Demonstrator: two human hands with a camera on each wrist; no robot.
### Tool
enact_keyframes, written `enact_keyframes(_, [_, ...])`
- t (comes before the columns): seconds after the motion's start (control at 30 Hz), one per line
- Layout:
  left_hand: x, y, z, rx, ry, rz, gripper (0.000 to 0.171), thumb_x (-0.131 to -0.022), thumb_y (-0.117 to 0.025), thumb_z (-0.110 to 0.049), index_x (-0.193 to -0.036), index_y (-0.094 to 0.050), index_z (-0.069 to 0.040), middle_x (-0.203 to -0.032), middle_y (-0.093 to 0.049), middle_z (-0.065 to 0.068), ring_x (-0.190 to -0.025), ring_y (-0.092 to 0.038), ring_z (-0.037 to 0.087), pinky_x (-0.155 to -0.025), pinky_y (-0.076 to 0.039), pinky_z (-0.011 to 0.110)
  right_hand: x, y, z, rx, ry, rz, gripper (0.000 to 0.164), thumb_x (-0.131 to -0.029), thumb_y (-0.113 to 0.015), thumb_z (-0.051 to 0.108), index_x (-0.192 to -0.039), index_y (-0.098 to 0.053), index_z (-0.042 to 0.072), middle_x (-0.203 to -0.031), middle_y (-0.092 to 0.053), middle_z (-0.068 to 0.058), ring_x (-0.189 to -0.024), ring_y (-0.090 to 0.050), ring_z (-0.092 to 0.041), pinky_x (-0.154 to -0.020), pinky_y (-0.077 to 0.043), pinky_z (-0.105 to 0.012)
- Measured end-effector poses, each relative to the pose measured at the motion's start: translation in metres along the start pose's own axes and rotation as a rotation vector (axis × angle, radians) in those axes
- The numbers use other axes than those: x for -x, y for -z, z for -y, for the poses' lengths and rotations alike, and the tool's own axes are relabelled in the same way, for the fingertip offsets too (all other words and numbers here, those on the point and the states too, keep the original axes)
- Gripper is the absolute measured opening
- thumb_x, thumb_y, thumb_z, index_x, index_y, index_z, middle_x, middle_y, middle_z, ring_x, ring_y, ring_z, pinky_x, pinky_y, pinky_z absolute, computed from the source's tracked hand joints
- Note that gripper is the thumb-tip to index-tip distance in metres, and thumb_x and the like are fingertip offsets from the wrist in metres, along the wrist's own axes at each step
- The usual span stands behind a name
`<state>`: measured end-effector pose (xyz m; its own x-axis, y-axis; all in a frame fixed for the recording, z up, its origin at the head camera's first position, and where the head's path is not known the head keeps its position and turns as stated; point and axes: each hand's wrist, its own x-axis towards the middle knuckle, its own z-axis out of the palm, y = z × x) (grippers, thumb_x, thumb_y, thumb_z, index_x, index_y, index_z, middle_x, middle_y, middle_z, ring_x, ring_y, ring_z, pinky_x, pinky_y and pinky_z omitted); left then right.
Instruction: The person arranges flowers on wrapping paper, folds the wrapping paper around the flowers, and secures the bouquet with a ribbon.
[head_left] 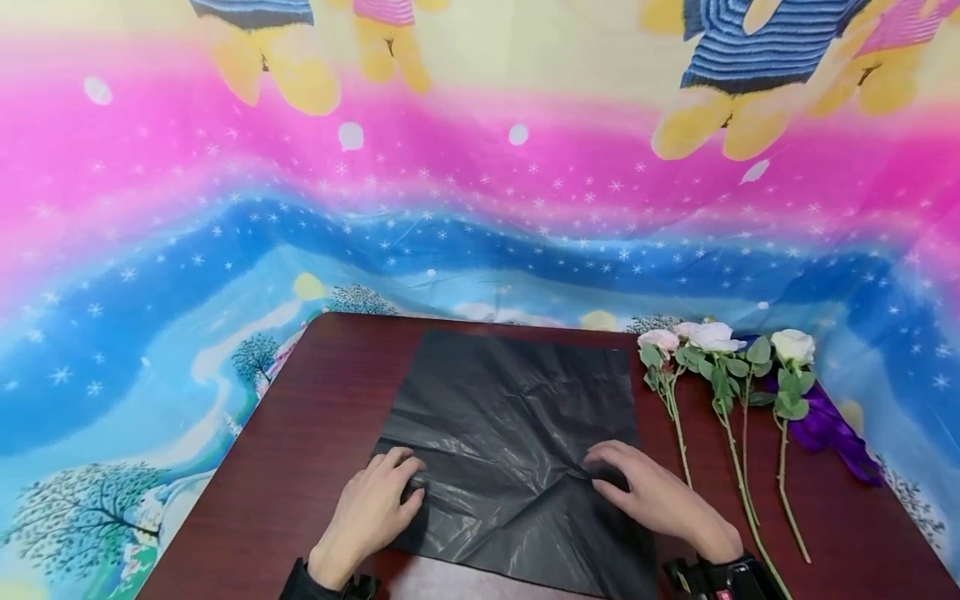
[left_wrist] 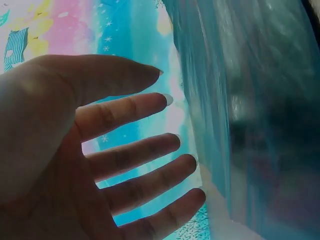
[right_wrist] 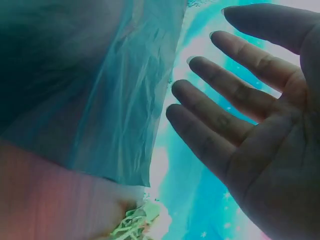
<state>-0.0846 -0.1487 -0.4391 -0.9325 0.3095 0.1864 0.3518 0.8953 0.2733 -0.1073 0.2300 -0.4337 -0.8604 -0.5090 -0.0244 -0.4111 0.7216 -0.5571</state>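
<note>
A black plastic sheet (head_left: pixel 517 417), creased and shiny, lies flat on the dark red table. My left hand (head_left: pixel 372 504) is at its left edge with the fingers loosely bent. Over the sheet's right part is my right hand (head_left: pixel 660 496), thumb apart from the fingers. In the left wrist view, the fingers of the left hand (left_wrist: pixel 140 145) are spread with nothing between them, fingertips close to the plastic sheet (left_wrist: pixel 235 115). The right wrist view likewise has the right hand (right_wrist: pixel 250 100) extended and holding nothing, its fingertips pointing at the sheet's edge (right_wrist: pixel 135 125).
On the table's right side lie several artificial roses: a pale pink one (head_left: pixel 660 340), a whitish one (head_left: pixel 715 337) and a cream one (head_left: pixel 793 347), with long stems. Purple shiny fabric (head_left: pixel 832 429) lies beside them. A printed cloth (head_left: pixel 480 158) hangs behind the table (head_left: pixel 330 392).
</note>
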Motion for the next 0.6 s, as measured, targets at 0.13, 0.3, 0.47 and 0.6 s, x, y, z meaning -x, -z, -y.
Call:
enact_keyframes(0.13, [0.001, -0.002, -0.004, 0.012, 0.019, 0.029, 0.03, -0.081, -0.074, -0.021, -0.11, -0.068, -0.014, -0.113, -0.06, 0.007, -0.097, -0.059, 0.027, -0.064, -0.049, 0.041, -0.009, 0.003, -0.002, -0.05, 0.023, 0.025, 0.033, -0.096, -0.059, 0.029, -0.122, -0.06, 0.01, -0.126, -0.053, -0.004, -0.117, -0.052, -0.025, -0.091, -0.044, -0.046])
enact_keyframes(0.3, [0.003, -0.012, -0.009, 0.028, 0.056, 0.057, 0.039, -0.082, -0.073, -0.023, -0.118, -0.064, -0.012, -0.121, -0.057, 0.011, -0.105, -0.056, 0.032, -0.067, -0.05, 0.046, -0.021, 0.003, -0.007, -0.096, 0.034, 0.048, 0.038, -0.096, -0.057, 0.034, -0.125, -0.057, 0.009, -0.132, -0.05, -0.009, -0.122, -0.048, -0.028, -0.093, -0.042, -0.048])
enact_keyframes(0.47, [0.007, -0.021, -0.012, 0.001, 0.087, -0.012, 0.041, -0.079, -0.075, -0.023, -0.117, -0.065, -0.012, -0.126, -0.054, 0.014, -0.111, -0.052, 0.035, -0.065, -0.049, 0.048, -0.042, 0.001, -0.015, -0.153, 0.041, 0.076, 0.041, -0.097, -0.056, 0.033, -0.128, -0.055, 0.006, -0.14, -0.042, -0.019, -0.129, -0.04, -0.036, -0.097, -0.036, -0.054])
enact_keyframes(0.6, [0.009, -0.024, -0.015, 0.0, 0.14, -0.04, 0.043, -0.078, -0.076, -0.024, -0.118, -0.065, -0.012, -0.127, -0.054, 0.016, -0.112, -0.051, 0.037, -0.065, -0.049, 0.05, -0.058, -0.003, -0.024, -0.111, 0.021, 0.074, 0.042, -0.097, -0.058, 0.027, -0.132, -0.053, 0.005, -0.146, -0.034, -0.022, -0.133, -0.029, -0.042, -0.099, -0.031, -0.059])
